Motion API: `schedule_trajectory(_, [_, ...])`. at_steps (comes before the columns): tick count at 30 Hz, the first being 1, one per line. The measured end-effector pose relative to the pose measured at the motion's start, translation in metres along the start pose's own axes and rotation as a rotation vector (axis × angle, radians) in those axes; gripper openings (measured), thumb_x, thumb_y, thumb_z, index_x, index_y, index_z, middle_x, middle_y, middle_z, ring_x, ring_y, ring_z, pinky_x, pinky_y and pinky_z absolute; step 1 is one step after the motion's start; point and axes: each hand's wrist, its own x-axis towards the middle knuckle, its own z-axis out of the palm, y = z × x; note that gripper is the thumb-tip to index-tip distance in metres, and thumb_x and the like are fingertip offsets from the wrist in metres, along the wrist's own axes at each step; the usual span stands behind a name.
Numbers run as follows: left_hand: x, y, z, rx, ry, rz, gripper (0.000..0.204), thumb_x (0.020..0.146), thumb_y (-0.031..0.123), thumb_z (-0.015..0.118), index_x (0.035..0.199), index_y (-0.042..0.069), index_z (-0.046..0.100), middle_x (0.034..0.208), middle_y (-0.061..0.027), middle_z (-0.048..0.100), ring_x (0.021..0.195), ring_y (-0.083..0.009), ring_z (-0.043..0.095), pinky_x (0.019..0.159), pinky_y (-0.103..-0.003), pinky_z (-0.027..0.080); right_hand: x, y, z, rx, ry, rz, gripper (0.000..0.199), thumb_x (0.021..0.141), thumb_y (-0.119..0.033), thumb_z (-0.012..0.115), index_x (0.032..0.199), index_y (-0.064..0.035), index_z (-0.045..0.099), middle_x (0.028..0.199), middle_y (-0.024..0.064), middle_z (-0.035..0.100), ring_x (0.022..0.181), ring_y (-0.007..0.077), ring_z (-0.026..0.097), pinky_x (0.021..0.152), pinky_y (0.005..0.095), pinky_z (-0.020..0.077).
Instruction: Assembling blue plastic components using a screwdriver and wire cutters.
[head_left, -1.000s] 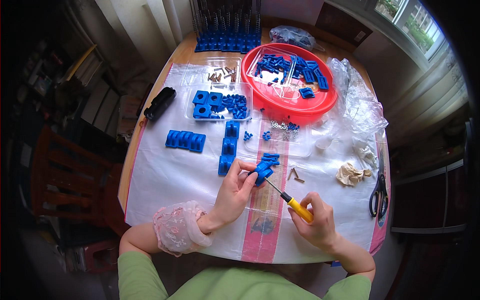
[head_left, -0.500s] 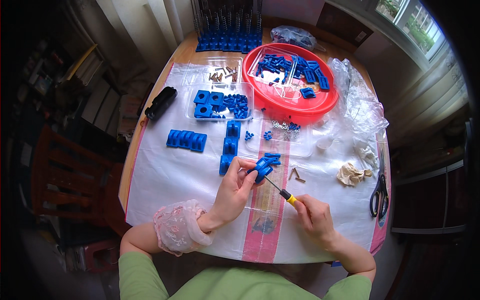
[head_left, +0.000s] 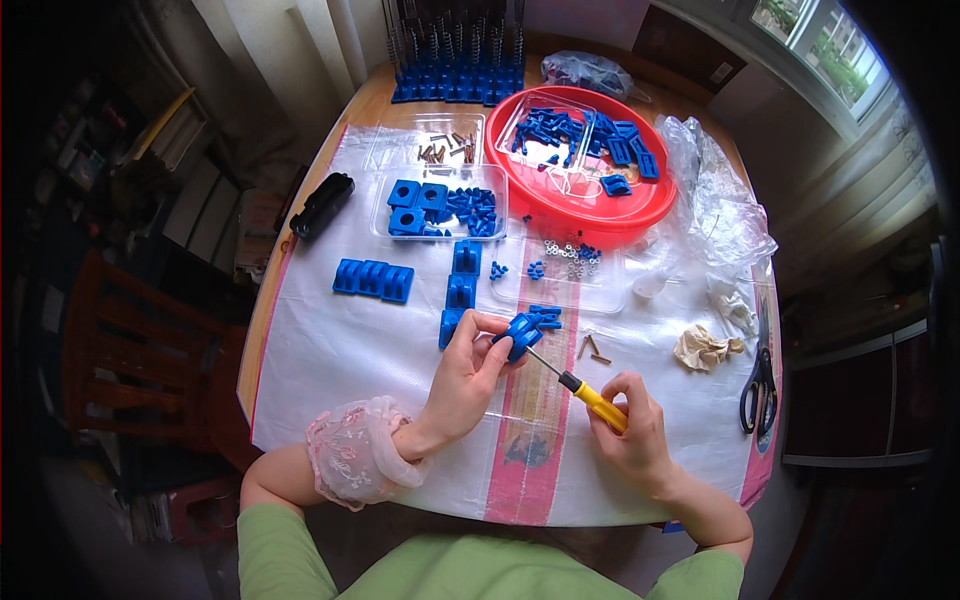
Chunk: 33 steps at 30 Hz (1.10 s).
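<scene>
Between the thumb and fingers of my left hand is a blue plastic part, held above the cloth. A screwdriver with a yellow and black handle points up and left, its metal shaft meeting that part; the tip is hidden. My right hand is curled around the handle's rear end. Just beyond the held part lie several small blue pieces. Three brass-coloured pins rest to its right. A column of blue blocks stands by my left fingers.
Farther back are a clear box of blue parts, a red basin, and a clear lid bearing small nuts. Blue bases with springs stand at the far edge. Scissors and crumpled paper lie right, a black case left.
My right hand's fingers have shifted back along the screwdriver, baring more of its yellow handle. The left hand and the blue part have barely moved.
</scene>
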Motion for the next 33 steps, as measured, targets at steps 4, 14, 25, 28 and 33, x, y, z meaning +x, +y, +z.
schedule_trajectory(4, [-0.001, 0.001, 0.000, 0.001, 0.004, -0.005, 0.010, 0.106, 0.002, 0.048, 0.115, 0.001, 0.044, 0.124, -0.0097, 0.052, 0.116, -0.0157, 0.062, 0.099, -0.033, 0.059, 0.001, -0.002, -0.001, -0.015, -0.014, -0.013, 0.034, 0.084, 0.007, 0.072, 0.102, -0.0009, 0.044, 0.091, 0.0149, 0.058, 0.065, 0.0278, 0.065, 0.051, 0.0380, 0.0511])
schedule_trajectory(14, [-0.001, 0.000, 0.000, 0.003, -0.007, -0.020, 0.010, 0.106, 0.002, 0.048, 0.115, 0.002, 0.044, 0.124, -0.0097, 0.051, 0.117, -0.0162, 0.061, 0.100, -0.034, 0.058, 0.005, -0.006, -0.004, -0.120, 0.068, -0.207, 0.033, 0.082, 0.006, 0.076, 0.099, -0.0004, 0.049, 0.084, 0.0151, 0.056, 0.060, 0.0285, 0.060, 0.049, 0.0373, 0.0470])
schedule_trajectory(25, [-0.001, -0.001, 0.002, -0.007, 0.021, 0.003, 0.012, 0.106, 0.003, 0.049, 0.116, 0.000, 0.045, 0.109, -0.0088, 0.061, 0.098, -0.0106, 0.065, 0.093, -0.029, 0.058, 0.003, -0.010, -0.010, -0.315, 0.062, -0.221, 0.017, 0.087, -0.013, 0.079, 0.093, -0.0025, 0.067, 0.064, 0.0078, 0.061, 0.045, 0.0209, 0.055, 0.046, 0.0330, 0.0429])
schedule_trajectory(28, [-0.001, -0.002, 0.000, -0.006, 0.020, 0.020, 0.012, 0.106, 0.003, 0.049, 0.116, 0.000, 0.045, 0.109, -0.0091, 0.061, 0.099, -0.0108, 0.065, 0.092, -0.029, 0.058, 0.003, -0.008, -0.011, -0.268, -0.019, -0.083, 0.016, 0.091, -0.019, 0.075, 0.093, -0.0056, 0.067, 0.064, 0.0086, 0.065, 0.046, 0.0244, 0.059, 0.045, 0.0354, 0.0434])
schedule_trajectory(33, [-0.001, 0.002, -0.001, 0.016, -0.017, -0.035, 0.009, 0.106, 0.002, 0.047, 0.114, 0.002, 0.044, 0.123, -0.0087, 0.053, 0.117, -0.0155, 0.062, 0.100, -0.034, 0.058, 0.005, -0.008, -0.012, -0.183, -0.109, 0.053, 0.020, 0.092, -0.020, 0.074, 0.102, -0.0058, 0.065, 0.067, 0.0112, 0.065, 0.052, 0.0264, 0.063, 0.048, 0.0372, 0.0454])
